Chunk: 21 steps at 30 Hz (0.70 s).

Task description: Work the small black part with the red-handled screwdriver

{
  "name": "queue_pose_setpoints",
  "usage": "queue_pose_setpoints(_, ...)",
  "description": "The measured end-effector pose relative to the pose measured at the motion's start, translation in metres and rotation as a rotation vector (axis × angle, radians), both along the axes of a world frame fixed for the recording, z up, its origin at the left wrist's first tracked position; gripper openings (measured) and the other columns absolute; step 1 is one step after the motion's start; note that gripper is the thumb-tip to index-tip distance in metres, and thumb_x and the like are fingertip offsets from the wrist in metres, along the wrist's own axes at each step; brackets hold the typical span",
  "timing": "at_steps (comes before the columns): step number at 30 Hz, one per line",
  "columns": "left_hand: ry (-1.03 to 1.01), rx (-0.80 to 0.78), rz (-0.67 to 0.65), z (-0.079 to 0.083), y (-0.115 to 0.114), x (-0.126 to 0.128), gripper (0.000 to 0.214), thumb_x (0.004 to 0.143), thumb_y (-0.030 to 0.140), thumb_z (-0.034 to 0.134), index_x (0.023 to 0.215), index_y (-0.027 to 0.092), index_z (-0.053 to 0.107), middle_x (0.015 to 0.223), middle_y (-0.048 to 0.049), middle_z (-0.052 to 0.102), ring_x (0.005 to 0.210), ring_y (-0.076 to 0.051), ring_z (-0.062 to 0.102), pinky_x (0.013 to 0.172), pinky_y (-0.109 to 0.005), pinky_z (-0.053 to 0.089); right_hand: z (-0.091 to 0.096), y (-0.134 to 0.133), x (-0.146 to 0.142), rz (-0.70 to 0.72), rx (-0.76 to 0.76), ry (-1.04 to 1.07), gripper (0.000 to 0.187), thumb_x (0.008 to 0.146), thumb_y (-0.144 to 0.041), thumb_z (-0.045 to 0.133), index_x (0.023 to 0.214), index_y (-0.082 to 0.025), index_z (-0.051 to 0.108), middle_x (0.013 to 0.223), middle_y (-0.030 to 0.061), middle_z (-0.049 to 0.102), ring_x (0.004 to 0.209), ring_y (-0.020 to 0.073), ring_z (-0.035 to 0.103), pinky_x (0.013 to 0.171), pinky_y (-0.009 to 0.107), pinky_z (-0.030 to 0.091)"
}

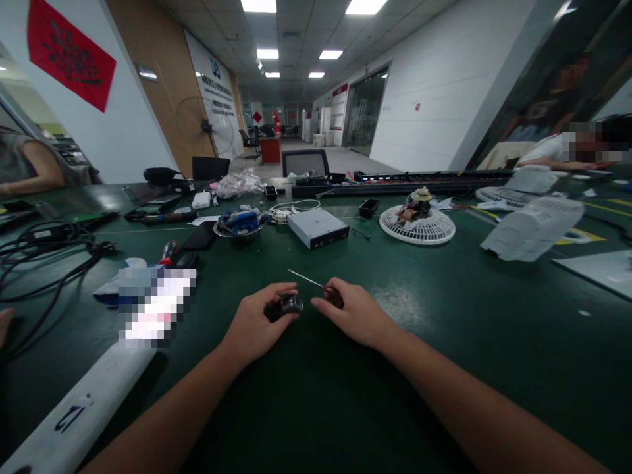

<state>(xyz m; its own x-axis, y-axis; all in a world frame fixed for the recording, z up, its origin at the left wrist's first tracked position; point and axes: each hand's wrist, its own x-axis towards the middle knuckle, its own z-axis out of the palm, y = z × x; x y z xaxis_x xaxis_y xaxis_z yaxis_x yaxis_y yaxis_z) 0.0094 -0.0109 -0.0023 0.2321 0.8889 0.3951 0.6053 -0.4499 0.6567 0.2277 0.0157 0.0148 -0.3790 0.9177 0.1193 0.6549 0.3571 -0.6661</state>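
Observation:
My left hand (259,322) is closed round a small dark cylindrical part (291,303) with a shiny rounded side, held between thumb and fingers just over the green table (316,408). Facing it, my right hand (353,309) grips a screwdriver (307,279) by its reddish handle, most of which the fingers hide. Its thin metal shaft points left and away from me, passing beyond the part without touching it. Ahead of both hands lies a silver box like an optical disc drive (317,227).
Behind the hands are a metal bowl with blue items (239,227) and a white fan grille (417,227) carrying a motor. A white fan housing (533,227) stands right. Black cables (54,257), a red-handled tool (168,252) and a long white bar (83,408) lie left. People sit at both sides.

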Motion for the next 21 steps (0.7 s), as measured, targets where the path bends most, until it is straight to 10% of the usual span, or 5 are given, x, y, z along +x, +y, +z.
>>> queue_pose_setpoints(8, -0.059, 0.034, 0.233, -0.001, 0.009, -0.013, 0.044, 0.075, 0.025, 0.069, 0.118, 0.021, 0.059, 0.103, -0.0068, 0.072, 0.077, -0.021, 0.071, 0.071, -0.038, 0.06, 0.01, 0.01, 0.022, -0.006, 0.057, -0.061, 0.019, 0.095, -0.029, 0.046, 0.107, -0.019, 0.057, 0.085, 0.0039, 0.065, 0.073, 0.0161, 0.06, 0.063, 0.028, 0.041)
queue_pose_setpoints(21, 0.068, 0.082, 0.062, -0.003, 0.003, -0.006, 0.047, 0.076, 0.019, 0.07, 0.121, 0.024, 0.057, 0.103, -0.004, 0.07, 0.085, -0.02, 0.069, 0.08, -0.039, 0.057, 0.012, 0.006, 0.019, 0.13, 0.158, -0.055, 0.018, 0.089, -0.022, 0.053, 0.102, -0.02, 0.067, 0.098, 0.0053, 0.068, 0.079, 0.0153, 0.062, 0.072, 0.029, 0.047)
